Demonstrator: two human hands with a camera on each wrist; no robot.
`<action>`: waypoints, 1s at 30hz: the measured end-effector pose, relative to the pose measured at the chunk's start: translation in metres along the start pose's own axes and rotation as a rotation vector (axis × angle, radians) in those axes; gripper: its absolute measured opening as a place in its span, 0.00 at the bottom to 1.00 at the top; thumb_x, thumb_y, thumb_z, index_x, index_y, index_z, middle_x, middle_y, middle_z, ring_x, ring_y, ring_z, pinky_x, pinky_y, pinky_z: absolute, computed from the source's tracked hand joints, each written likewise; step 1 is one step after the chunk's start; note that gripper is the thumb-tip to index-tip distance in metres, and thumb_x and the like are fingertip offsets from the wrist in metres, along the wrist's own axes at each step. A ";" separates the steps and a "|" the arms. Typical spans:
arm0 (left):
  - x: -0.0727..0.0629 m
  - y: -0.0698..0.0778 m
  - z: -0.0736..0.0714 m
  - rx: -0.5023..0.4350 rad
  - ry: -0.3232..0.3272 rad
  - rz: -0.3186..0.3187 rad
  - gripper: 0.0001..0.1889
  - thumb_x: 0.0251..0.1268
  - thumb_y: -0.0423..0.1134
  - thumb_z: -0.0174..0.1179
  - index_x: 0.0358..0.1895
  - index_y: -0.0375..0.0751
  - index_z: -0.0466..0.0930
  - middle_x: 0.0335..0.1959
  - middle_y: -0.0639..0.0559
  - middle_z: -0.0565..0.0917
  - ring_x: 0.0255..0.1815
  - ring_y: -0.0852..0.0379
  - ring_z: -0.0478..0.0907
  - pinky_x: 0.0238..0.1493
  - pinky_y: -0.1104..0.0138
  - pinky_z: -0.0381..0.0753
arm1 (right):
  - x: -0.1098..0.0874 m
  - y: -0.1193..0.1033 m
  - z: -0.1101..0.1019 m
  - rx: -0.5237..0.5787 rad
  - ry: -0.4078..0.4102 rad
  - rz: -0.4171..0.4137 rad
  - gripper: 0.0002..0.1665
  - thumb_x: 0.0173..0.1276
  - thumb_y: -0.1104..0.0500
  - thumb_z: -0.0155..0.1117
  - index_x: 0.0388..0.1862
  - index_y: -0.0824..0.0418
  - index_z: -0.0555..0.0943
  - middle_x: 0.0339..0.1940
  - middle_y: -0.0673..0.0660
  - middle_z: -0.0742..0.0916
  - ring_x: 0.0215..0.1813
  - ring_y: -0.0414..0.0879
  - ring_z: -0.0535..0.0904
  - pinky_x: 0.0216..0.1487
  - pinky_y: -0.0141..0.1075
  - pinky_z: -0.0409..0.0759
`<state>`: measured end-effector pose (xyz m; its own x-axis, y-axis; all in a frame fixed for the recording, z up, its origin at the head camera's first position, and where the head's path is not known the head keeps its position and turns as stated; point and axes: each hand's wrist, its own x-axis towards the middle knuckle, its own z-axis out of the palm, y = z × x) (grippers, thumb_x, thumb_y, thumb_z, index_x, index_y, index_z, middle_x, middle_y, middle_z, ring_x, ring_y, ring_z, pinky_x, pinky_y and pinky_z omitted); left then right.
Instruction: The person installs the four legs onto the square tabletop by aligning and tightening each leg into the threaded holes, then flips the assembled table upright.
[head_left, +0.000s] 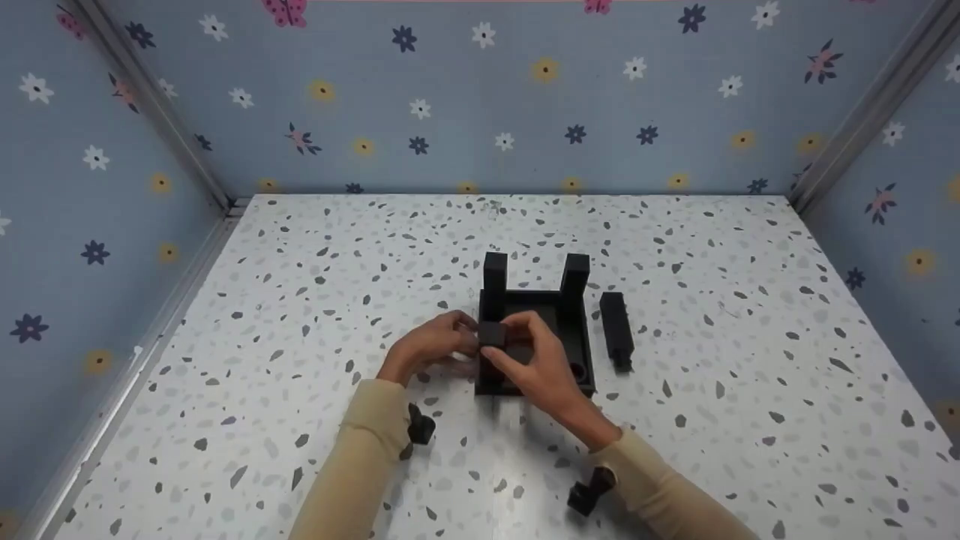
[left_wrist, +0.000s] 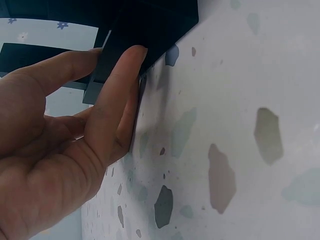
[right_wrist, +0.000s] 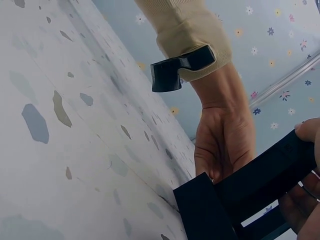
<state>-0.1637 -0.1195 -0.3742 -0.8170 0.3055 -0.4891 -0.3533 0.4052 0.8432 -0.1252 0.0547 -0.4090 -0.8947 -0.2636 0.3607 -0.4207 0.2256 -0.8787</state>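
Observation:
A black tray-like base [head_left: 580, 330] stands on the table, with two black posts upright at its back corners, the left post [head_left: 496, 277] and the right post [head_left: 576, 279]. At the front left corner my right hand [head_left: 546, 371] pinches the top of a third black post [right_wrist: 270, 175] between thumb and fingers. That post stands upright, its foot against the base; whether it is fully seated is hidden. My left hand [head_left: 431, 341] holds the base's left side, thumb and fingers about its edge in the left wrist view.
To the right of the base lies a loose black post [head_left: 617, 330] with a narrower near end. A round hole [head_left: 577, 372] shows at the base's front right corner. Flower-patterned panels [head_left: 480, 97] enclose the speckled table [head_left: 300, 285] at the back and sides.

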 end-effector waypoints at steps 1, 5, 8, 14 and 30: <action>0.023 -0.019 -0.005 -0.001 -0.015 0.007 0.23 0.59 0.30 0.51 0.59 0.32 0.66 0.49 0.39 0.77 0.50 0.46 0.79 0.52 0.61 0.82 | 0.001 0.015 0.003 -0.005 0.012 0.011 0.19 0.63 0.59 0.68 0.49 0.63 0.73 0.45 0.58 0.81 0.47 0.45 0.79 0.52 0.39 0.81; 0.072 -0.058 -0.014 -0.021 -0.039 0.015 0.26 0.57 0.32 0.57 0.61 0.37 0.67 0.51 0.40 0.79 0.48 0.48 0.81 0.49 0.61 0.83 | 0.002 0.050 0.009 0.021 0.078 -0.029 0.19 0.61 0.63 0.69 0.49 0.63 0.74 0.44 0.58 0.82 0.45 0.47 0.80 0.48 0.46 0.81; 0.079 -0.063 -0.015 -0.031 -0.019 0.005 0.26 0.55 0.33 0.60 0.60 0.39 0.69 0.49 0.42 0.80 0.47 0.50 0.81 0.48 0.61 0.83 | 0.003 0.049 0.003 0.061 0.076 -0.037 0.19 0.62 0.62 0.67 0.51 0.64 0.75 0.46 0.58 0.82 0.46 0.48 0.80 0.50 0.46 0.82; 0.080 -0.063 -0.015 -0.021 -0.004 0.000 0.25 0.54 0.34 0.62 0.58 0.40 0.70 0.47 0.43 0.80 0.46 0.51 0.81 0.49 0.62 0.82 | 0.007 0.024 -0.013 0.070 0.099 -0.025 0.18 0.63 0.66 0.65 0.50 0.71 0.74 0.48 0.66 0.80 0.49 0.57 0.80 0.54 0.44 0.81; 0.078 -0.062 -0.014 -0.104 -0.027 0.008 0.25 0.54 0.29 0.59 0.58 0.37 0.68 0.47 0.41 0.79 0.45 0.49 0.80 0.46 0.61 0.85 | 0.021 0.040 -0.061 0.050 0.241 -0.022 0.19 0.65 0.63 0.65 0.53 0.67 0.73 0.47 0.62 0.79 0.49 0.50 0.76 0.54 0.34 0.78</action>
<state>-0.2120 -0.1329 -0.4618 -0.8077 0.3320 -0.4873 -0.3936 0.3118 0.8648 -0.1703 0.1158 -0.4176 -0.8980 -0.0349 0.4387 -0.4377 0.1740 -0.8821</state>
